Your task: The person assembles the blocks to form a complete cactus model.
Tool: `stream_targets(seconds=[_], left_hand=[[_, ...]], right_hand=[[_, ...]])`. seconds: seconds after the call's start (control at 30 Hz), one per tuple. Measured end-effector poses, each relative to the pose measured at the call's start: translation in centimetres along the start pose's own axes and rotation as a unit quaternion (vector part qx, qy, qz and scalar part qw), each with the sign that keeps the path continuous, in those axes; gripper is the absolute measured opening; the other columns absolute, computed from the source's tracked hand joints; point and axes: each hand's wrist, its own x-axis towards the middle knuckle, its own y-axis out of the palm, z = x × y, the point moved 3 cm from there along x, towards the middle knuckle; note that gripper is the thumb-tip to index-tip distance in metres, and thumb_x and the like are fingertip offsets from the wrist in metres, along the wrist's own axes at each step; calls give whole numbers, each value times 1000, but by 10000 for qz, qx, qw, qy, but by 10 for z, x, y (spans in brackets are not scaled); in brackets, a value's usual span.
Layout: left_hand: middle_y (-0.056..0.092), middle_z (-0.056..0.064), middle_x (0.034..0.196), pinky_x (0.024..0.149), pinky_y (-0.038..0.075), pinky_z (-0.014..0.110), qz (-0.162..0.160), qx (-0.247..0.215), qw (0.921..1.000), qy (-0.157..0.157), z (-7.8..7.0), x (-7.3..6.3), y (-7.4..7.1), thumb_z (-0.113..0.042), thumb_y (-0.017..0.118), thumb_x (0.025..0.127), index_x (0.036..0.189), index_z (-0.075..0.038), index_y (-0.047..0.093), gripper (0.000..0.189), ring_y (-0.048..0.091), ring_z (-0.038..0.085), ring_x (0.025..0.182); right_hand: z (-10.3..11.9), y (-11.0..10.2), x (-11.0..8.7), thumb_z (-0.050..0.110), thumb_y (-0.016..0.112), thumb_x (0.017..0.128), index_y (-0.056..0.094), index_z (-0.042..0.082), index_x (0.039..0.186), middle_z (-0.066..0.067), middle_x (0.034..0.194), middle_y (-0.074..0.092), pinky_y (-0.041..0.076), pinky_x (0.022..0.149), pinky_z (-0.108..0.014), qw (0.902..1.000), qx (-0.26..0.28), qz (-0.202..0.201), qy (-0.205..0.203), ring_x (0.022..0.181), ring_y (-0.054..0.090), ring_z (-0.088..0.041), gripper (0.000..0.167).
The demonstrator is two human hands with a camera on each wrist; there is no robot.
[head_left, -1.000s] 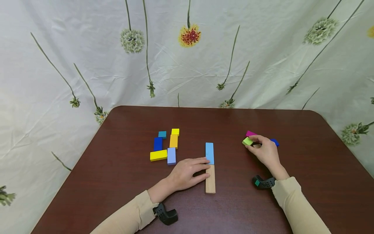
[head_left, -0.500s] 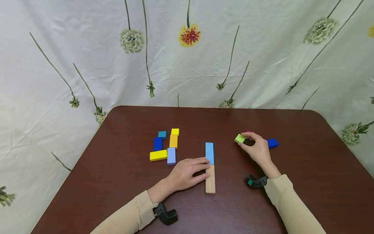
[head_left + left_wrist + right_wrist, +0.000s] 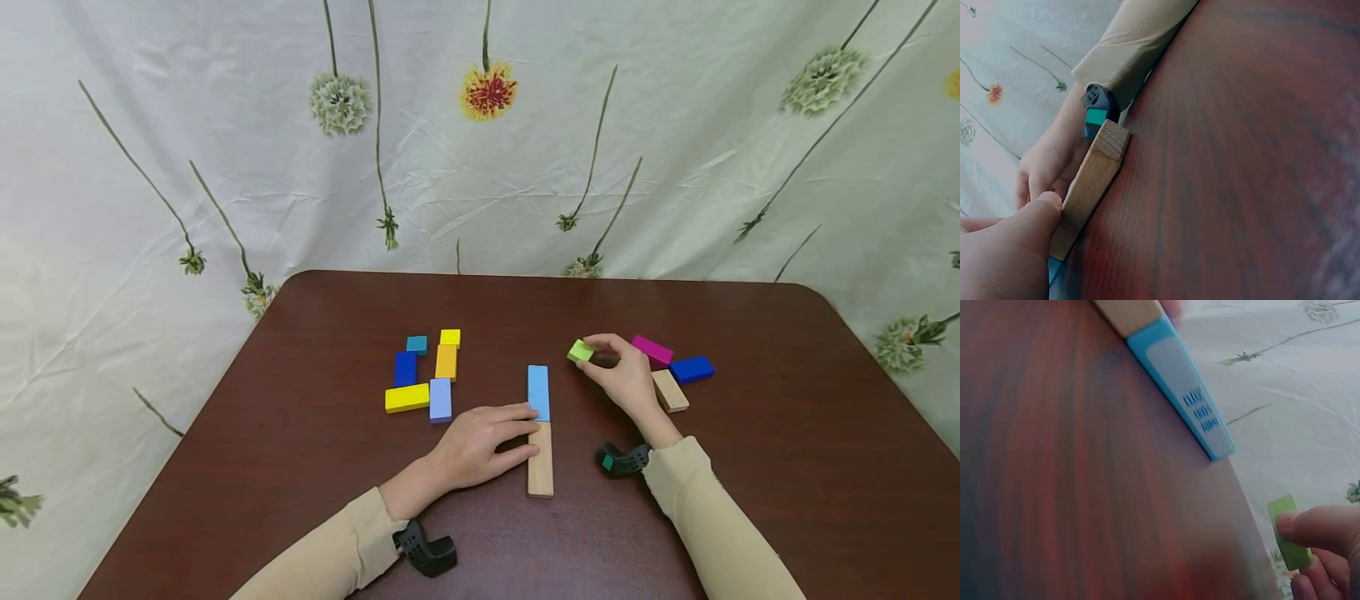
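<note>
My right hand (image 3: 622,375) pinches a lime-green block (image 3: 581,350) between thumb and fingers, up and to the right of a row of two blocks. The right wrist view shows the thumb flat against the green block (image 3: 1290,534). That row is a light-blue block (image 3: 537,392) end to end with a plain wooden block (image 3: 540,467), lying flat on the table. Fingers of my left hand (image 3: 476,446) reach out loosely to the left side of this pair, touching around their joint. In the left wrist view, its thumb (image 3: 1047,203) rests at the wooden block (image 3: 1091,187).
Left on the table (image 3: 315,517), several blocks, among them a yellow block (image 3: 407,397), a periwinkle block (image 3: 440,400) and a dark-blue block (image 3: 406,369), form a group. Behind the right hand lie a magenta block (image 3: 652,350), a blue block (image 3: 692,369) and a wooden block (image 3: 671,390).
My right hand has carried the green block leftward, away from the right-hand blocks, uncovering the magenta, blue and wooden ones. The left hand and the row under it have stayed put.
</note>
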Motion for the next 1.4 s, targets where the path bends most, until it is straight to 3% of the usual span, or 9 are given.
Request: stream_targets(seconds=[0.3, 0.83, 1.4], left_hand=[[59, -2, 126, 93, 46, 31, 18, -33, 10000, -41, 1, 0, 1, -38, 60, 91, 116, -15, 69, 34, 52, 10, 119], [60, -1, 125, 93, 46, 30, -73, -45, 9999, 63, 1, 0, 1, -37, 61, 91, 115, -15, 69, 34, 53, 10, 118], [61, -1, 124, 91, 47, 30, -117, 9, 9999, 98, 1, 1, 1, -37, 61, 91, 115, -15, 69, 34, 54, 10, 117]], right_hand=[[7, 21, 7, 8, 75, 80, 65, 7, 112, -13, 111, 64, 52, 83, -41, 9986, 470, 204, 125, 97, 63, -29, 34], [10, 44, 18, 2, 71, 81, 62, 2, 116, -17, 117, 61, 49, 89, -37, 9940, 837, 693, 129, 103, 61, -29, 36], [13, 47, 17, 9, 63, 90, 63, 4, 113, -15, 114, 62, 49, 88, -41, 9935, 540, 992, -137, 104, 60, -31, 24]])
